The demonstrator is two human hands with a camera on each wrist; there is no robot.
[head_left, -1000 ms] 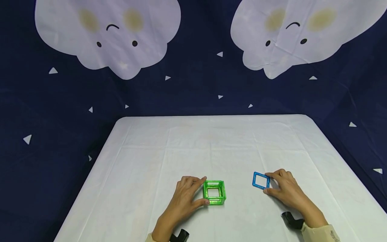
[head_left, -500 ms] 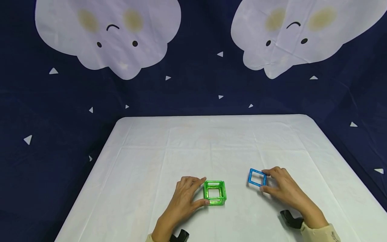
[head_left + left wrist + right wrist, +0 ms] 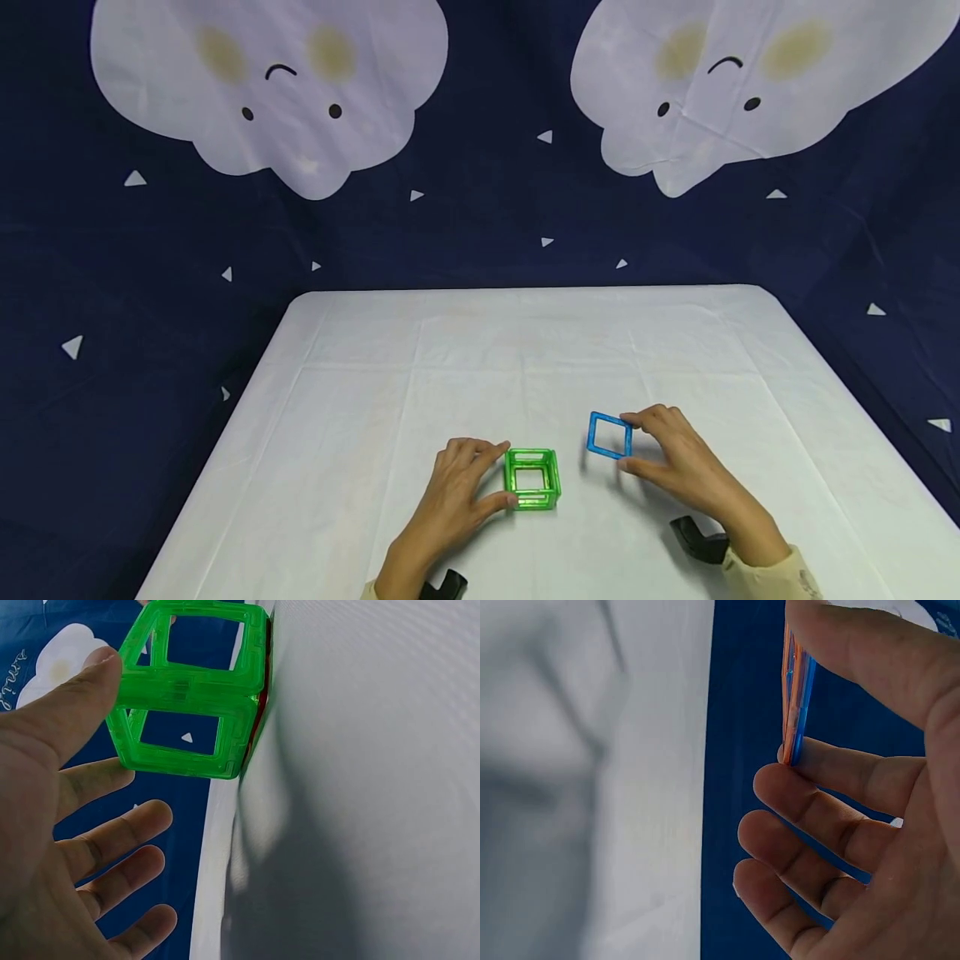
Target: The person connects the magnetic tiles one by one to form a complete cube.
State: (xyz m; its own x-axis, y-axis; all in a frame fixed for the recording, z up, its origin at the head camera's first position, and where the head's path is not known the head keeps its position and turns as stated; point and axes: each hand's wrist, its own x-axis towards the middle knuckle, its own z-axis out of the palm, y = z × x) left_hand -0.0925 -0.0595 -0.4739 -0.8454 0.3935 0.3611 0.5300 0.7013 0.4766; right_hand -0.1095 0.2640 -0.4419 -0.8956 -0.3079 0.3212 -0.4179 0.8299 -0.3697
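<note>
A green magnetic-tile cube [image 3: 534,503] with open window-like faces sits on the white table. My left hand [image 3: 452,493] holds the cube's left side, thumb at the near corner and forefinger at the far one. A thin red strip [image 3: 260,709] runs along the cube's bottom edge in the left wrist view. To the right, my right hand [image 3: 686,465] pinches a blue square magnetic tile [image 3: 592,432] by its right edge, tilted above the table. In the right wrist view an orange layer [image 3: 789,712] lies against the blue tile; the other fingers are loosely bent.
The white-covered table [image 3: 465,358] fills the lower middle. Behind it hangs a dark blue cloth [image 3: 480,225] printed with clouds and small triangles. A black wrist mount [image 3: 699,542] sits at the right wrist, another [image 3: 446,587] at the left.
My right hand has moved left and slightly away with the blue tile, bringing it closer to the green cube. The tile's shadow now lies apart from it. The left hand and cube stay put.
</note>
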